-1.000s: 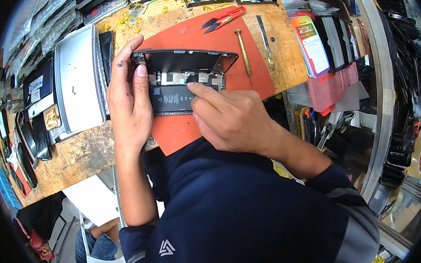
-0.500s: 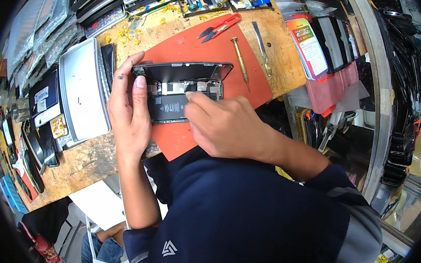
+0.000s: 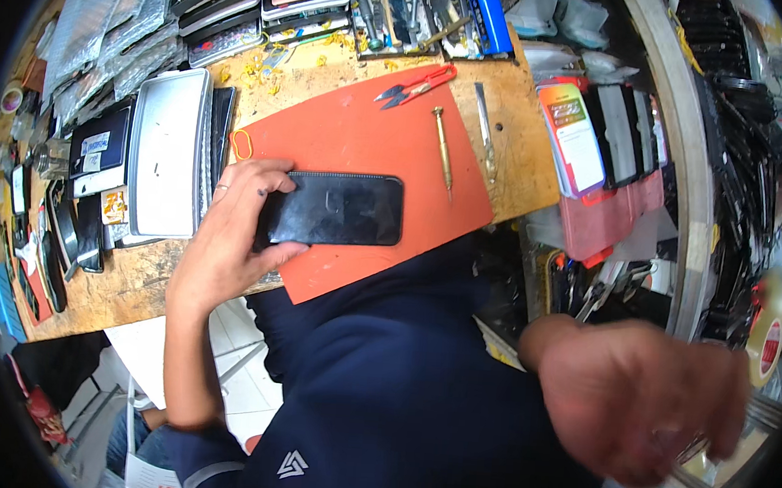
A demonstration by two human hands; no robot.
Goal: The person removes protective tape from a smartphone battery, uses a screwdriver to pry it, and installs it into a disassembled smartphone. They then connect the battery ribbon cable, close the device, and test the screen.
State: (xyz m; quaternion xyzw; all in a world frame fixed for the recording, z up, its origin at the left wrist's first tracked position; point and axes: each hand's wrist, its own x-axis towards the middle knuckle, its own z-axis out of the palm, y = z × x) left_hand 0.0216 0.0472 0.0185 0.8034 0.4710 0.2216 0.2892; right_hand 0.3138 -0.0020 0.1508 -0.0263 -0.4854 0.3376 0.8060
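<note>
A black smartphone (image 3: 343, 209) lies screen side up on the orange-red mat (image 3: 362, 133), its two halves closed together. My left hand (image 3: 238, 220) grips its left end, fingers at the far edge and thumb at the near edge. Away from the bench, at the lower right, my right hand (image 3: 644, 389) is raised; its fingers are smeared by motion, so I cannot make out their pose or any held thing. To the phone's right lies a brass-coloured precision screwdriver (image 3: 443, 152). Red-handled snips (image 3: 417, 87) rest on the mat beyond the phone.
A metal pry tool (image 3: 484, 119) lies right of the mat. A yellow rubber band (image 3: 242, 145) is by the mat's left side. Left of it stands a white tray (image 3: 166, 156). Boxed tools (image 3: 384, 17) line the back, and phone cases (image 3: 571, 139) stand at the right.
The phone's lifted screen has been lowered onto its body, hiding the battery and inner parts. My right hand has left the phone and swung to the lower right. My left hand still holds it.
</note>
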